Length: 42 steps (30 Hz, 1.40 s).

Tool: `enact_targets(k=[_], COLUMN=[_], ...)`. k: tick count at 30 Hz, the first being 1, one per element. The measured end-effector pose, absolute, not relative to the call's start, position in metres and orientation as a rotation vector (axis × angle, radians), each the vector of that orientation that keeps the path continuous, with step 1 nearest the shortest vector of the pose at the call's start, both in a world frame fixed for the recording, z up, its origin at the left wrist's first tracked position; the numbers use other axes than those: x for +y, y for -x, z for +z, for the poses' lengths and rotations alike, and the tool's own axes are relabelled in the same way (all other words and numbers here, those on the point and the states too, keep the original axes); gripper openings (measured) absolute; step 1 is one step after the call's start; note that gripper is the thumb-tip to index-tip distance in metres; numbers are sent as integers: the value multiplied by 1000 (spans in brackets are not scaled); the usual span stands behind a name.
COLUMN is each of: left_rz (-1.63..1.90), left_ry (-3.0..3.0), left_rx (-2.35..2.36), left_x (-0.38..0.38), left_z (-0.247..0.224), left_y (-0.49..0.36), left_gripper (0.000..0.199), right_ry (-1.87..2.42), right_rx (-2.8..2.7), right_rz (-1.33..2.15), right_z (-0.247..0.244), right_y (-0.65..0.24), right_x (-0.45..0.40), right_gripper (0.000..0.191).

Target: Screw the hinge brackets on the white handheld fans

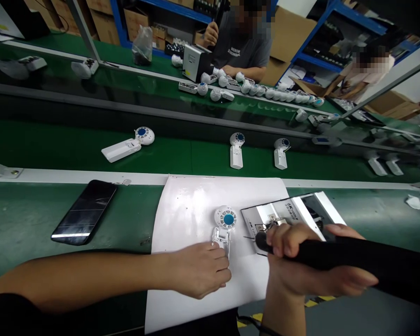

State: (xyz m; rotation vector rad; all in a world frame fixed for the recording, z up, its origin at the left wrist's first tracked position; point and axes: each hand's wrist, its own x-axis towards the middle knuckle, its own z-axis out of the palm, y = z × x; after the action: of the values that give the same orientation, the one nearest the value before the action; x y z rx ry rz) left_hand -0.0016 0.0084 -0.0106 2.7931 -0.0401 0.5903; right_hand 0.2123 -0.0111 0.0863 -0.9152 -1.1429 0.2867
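Left hand (198,270) on white plastic fan (221,238), left fingers (213,261) curled over its open, ribbed handle frame, pressing it flat on white sheet (196,210). Round vented head, blue hub, at 1 o'clock from that hand. Right hand (301,263) holding matte black cylindrical driver (339,252), right fingers (283,238) wrapped round the barrel, thin steel tip at 9 o'clock, near the fan. Printed box (290,212) at 3 o'clock from fan, label looks like "OK-TOOLS", small text unreadable. Glossy scratched black phone (84,212) at 9 o'clock on green counter (21,224).
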Motion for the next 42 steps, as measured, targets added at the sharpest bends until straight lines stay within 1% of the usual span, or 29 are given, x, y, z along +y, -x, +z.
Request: enact_targets(k=[2, 6, 16, 23, 27, 34, 40, 42], left_rz=[612, 617, 641, 621, 632, 641, 666, 664], left_ry=[-2783, -2781, -2791, -2801, -2798, -2810, -2840, -2858], left_rx=[-42, -52, -33, -41, -48, -28, 8, 22], left_x=[9, 9, 9, 9, 9, 7, 5, 3], left_z=[-11, -12, -11, -12, -12, -11, -12, -15], left_y=[1, 0, -2, 0, 0, -2, -1, -3], left_gripper=[20, 20, 22, 22, 22, 23, 23, 27], right_ry=[842, 819, 853, 858, 840, 867, 853, 845], right_rx=[-1108, -1054, -984, -999, -1021, -1011, -1009, -996], right_rz=[405, 495, 555, 529, 502, 568, 620, 625], right_z=[81, 68, 58, 64, 65, 49, 44, 44], right_y=[-197, -175, -176, -178, -180, -174, -169, -168], right_x=[-10, -4, 5, 0, -1, 10, 12, 11], right_gripper=[52, 49, 41, 48, 47, 39, 40, 41])
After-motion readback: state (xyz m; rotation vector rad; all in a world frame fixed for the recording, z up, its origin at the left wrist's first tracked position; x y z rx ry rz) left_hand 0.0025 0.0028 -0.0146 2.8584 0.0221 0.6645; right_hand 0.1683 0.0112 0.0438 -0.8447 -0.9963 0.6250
